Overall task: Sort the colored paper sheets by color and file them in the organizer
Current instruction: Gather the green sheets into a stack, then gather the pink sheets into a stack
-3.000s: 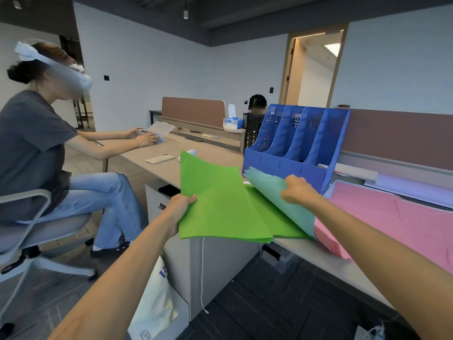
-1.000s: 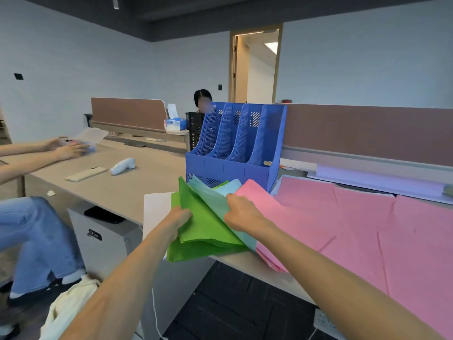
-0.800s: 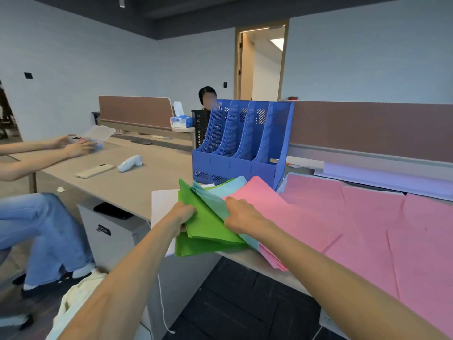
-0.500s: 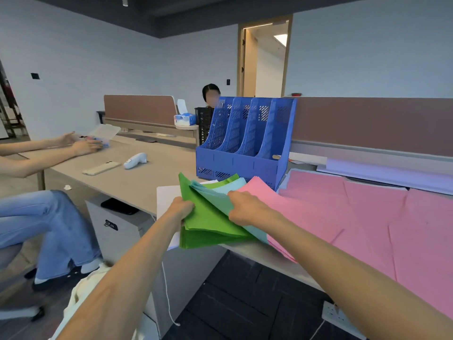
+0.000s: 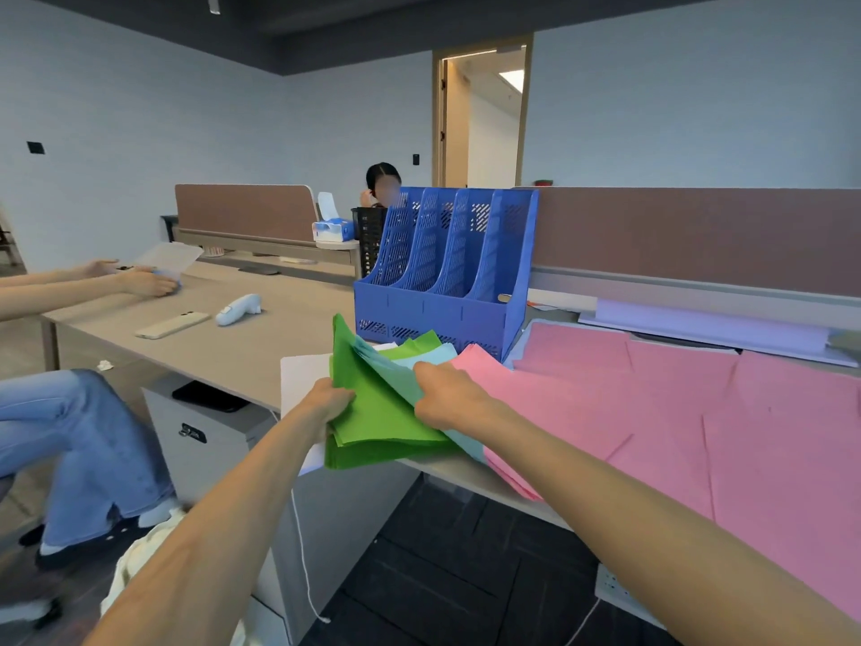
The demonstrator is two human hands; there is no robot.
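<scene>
green sheets (image 5: 386,426) overhanging desk (image 5: 261,356), teal sheet (image 5: 391,375) pinched

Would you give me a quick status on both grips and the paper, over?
Left grip holds the green sheets. Right grip pinches a pale blue sheet. No paper showing in the organizer. Pink sheets lie right, not blocking.
</scene>
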